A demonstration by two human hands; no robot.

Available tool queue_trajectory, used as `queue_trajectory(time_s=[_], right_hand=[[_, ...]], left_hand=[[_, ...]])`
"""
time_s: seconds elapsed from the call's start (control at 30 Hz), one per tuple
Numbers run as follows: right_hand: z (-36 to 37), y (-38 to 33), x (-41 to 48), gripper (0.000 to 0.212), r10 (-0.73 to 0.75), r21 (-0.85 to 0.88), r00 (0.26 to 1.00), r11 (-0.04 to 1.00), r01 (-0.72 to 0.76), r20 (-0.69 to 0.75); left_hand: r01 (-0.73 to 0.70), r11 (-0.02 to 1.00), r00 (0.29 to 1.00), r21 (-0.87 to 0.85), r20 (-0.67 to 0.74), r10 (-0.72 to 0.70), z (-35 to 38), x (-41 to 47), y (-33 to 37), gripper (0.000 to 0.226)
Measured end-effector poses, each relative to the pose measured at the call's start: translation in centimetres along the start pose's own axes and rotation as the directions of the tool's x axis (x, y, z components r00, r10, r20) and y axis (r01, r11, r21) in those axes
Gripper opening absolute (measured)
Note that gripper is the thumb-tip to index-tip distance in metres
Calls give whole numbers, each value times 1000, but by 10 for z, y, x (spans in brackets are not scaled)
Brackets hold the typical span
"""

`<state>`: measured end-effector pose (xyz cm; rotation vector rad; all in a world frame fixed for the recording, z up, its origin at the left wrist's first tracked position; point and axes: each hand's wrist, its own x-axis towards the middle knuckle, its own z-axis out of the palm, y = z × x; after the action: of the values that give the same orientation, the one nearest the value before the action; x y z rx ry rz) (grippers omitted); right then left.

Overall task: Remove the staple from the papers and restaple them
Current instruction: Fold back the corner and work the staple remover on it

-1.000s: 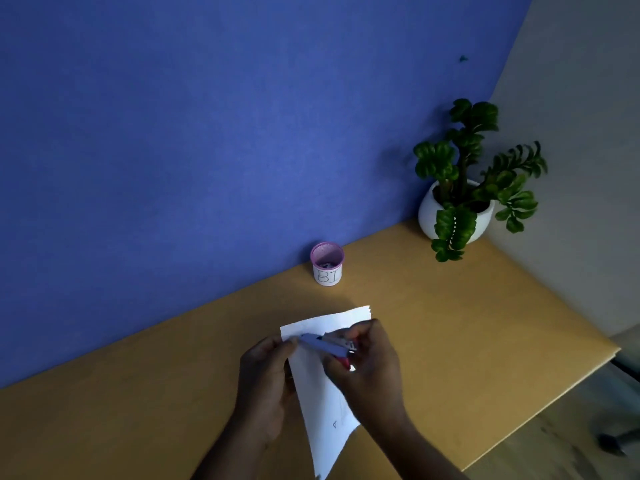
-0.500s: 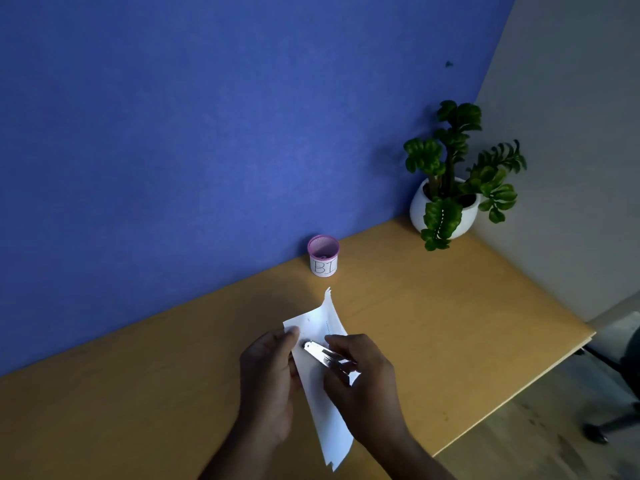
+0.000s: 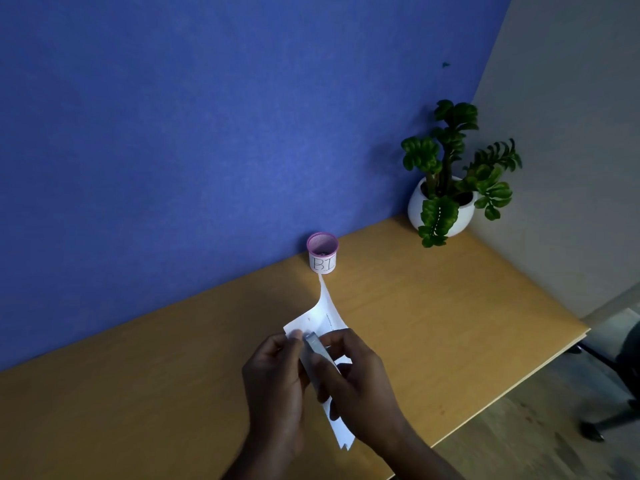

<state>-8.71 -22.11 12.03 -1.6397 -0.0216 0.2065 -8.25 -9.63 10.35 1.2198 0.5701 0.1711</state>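
White papers are held above the wooden desk, turned nearly edge-on, with their far corner curling up toward the cup. My left hand pinches the papers' near-left corner between thumb and fingers. My right hand grips a small grey-blue stapler, whose tip sits at that same corner, right beside my left thumb. The stapler's back end is hidden in my right palm. No staple can be made out.
A small pink-rimmed white cup marked "BI" stands by the blue wall. A potted green plant sits in the desk's far right corner. The desk's right edge drops to the floor, where a chair base shows.
The papers have turned from lying flat toward me to nearly edge-on, their far corner rising. The stapler swung from crosswise to pointing away, its tip now at the corner under my left thumb.
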Motion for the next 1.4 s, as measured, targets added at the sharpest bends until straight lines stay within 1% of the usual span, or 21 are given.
queue_trajectory(time_s=[0.1, 0.2, 0.27, 0.43, 0.53, 0.63, 0.77, 0.9, 1.03, 1.07, 1.13, 1.23, 1.3, 1.4], right_hand=[[2, -2, -3, 7, -16, -8, 1000, 1000, 16, -24], [4, -8, -5, 12, -7, 43, 999, 999, 9, -39], [4, -11, -5, 17, 4, 62, 999, 998, -1, -42], [5, -15, -5, 20, 39, 80, 998, 996, -35, -50], [6, -17, -5, 21, 56, 79, 996, 996, -51, -67], [7, -18, -4, 17, 67, 101, 996, 993, -61, -66], [8, -19, -3, 17, 83, 135, 995, 988, -74, -58], [13, -19, -3, 20, 95, 242, 994, 967, -77, -62], [14, -20, 0, 24, 96, 322, 983, 946, -41, -154], [12, -22, 2, 24, 103, 344, 982, 938, -43, -160], [8, -24, 4, 22, 118, 372, 985, 926, -63, -125], [5, -25, 4, 26, 124, 358, 989, 929, -88, -78], [6, -26, 2, 30, 113, 324, 993, 942, -92, -45], [8, -28, 1, 31, 81, 189, 996, 979, -73, -36]], left_hand=[[-31, 999, 999, -17, -10, 30, 1, -5, 1, 32], [-50, 998, 999, -23, -1, 50, 3, -8, -1, 39], [-81, 997, 997, -3, -9, 81, 4, -8, -3, 38], [-144, 987, 989, 73, -18, 145, 3, -9, -6, 40], [-147, 986, 989, 75, -24, 149, 5, -11, -7, 38], [-148, 986, 988, 82, -38, 152, 7, -13, -8, 30], [-113, 991, 991, 73, -66, 118, 12, -17, -5, 31], [-81, 996, 992, 37, -91, 84, 16, -20, -2, 34], [-57, 998, 996, 9, -70, 58, 19, -22, -5, 33], [-66, 998, 996, -4, -64, 66, 20, -23, -5, 32], [-82, 996, 995, -19, -59, 80, 20, -23, -3, 29], [-53, 997, 997, -47, -52, 51, 17, -18, 1, 28], [-56, 998, 996, -24, -70, 54, 15, -16, 1, 31], [-91, 996, 990, 24, -104, 93, 15, -16, 2, 33]])
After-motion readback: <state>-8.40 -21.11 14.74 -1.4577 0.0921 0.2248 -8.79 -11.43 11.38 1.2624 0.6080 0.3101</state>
